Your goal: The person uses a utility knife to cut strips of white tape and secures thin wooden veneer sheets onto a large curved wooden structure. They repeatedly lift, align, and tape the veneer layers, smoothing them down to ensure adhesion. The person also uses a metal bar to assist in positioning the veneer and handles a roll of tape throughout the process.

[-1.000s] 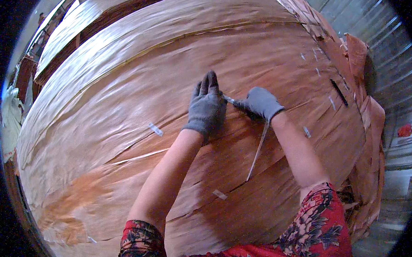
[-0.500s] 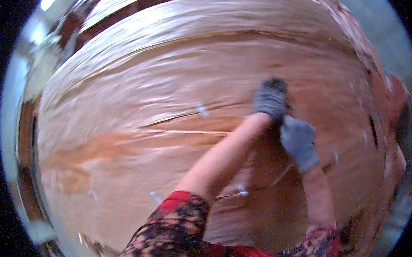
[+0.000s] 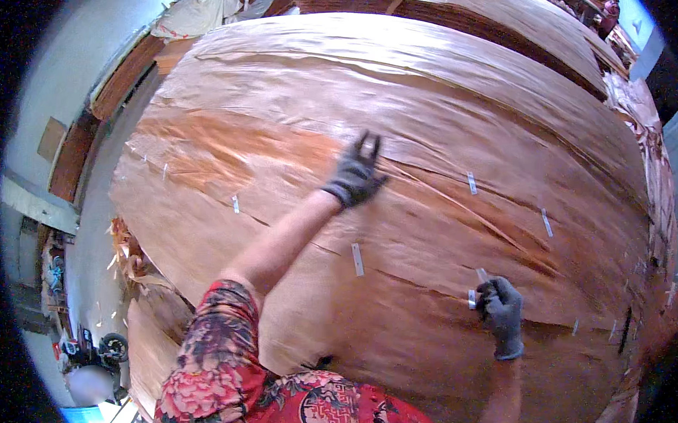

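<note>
A wide, thin sheet of wood veneer spreads out before me, wrinkled and tan with orange patches. My left hand, in a dark grey glove, reaches across its middle with fingers spread and nothing held. Nearer my body on the right, my right hand, gloved in grey, is closed, and a small pale strip of tape sticks up from its fingertips. A short white tape piece is beside those fingers. More tape pieces lie along the splits, one white piece below my left hand.
Another stack of veneer stands beyond the far edge. Boards lean by the wall at the far left. Torn veneer scraps hang at the left edge, with the floor beside them. Crumpled sheets line the right edge.
My hands were close together right of centre and are now apart. The left has opened on the sheet's middle; the right is closer to my body. The whole view has shifted.
</note>
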A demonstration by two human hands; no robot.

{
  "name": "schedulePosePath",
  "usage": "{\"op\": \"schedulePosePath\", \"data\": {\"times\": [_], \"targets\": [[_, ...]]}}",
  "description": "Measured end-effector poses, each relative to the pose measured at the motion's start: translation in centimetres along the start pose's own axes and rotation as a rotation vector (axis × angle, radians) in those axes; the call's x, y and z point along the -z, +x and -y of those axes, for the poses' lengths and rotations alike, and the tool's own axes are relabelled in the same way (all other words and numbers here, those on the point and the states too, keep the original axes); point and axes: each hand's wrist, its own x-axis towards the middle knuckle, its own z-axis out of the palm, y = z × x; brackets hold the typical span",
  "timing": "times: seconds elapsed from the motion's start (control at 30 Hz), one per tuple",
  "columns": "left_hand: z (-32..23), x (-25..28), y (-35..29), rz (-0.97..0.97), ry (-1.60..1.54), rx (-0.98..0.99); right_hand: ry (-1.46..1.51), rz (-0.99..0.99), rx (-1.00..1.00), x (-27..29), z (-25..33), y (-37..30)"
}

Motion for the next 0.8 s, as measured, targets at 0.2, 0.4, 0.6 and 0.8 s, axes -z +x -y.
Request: {"op": "schedulePosePath", "data": {"times": [0.2,0.4,0.6,0.8], "targets": [[8.4,-1.4,-2.0,0.006,0.044,-0.003,0.137,0.13,-0.07,-9.4,5.0,1.6],[7.5,-0.1,-1.9,0.016,-0.041,-0.049,0.123,0.058,-0.092,-19.0,7.2,11.6],[9.2,-1.6,-1.9,-0.145,-0.281,-0.055,0.153,-0.104,-0.13,-26.7,9.2,21.2],[9.7,-1.6,-1.7,-0.231,-0.459,-0.072,-0.454,0.019,-0.267,-27.1,8.2,25.9]]}}
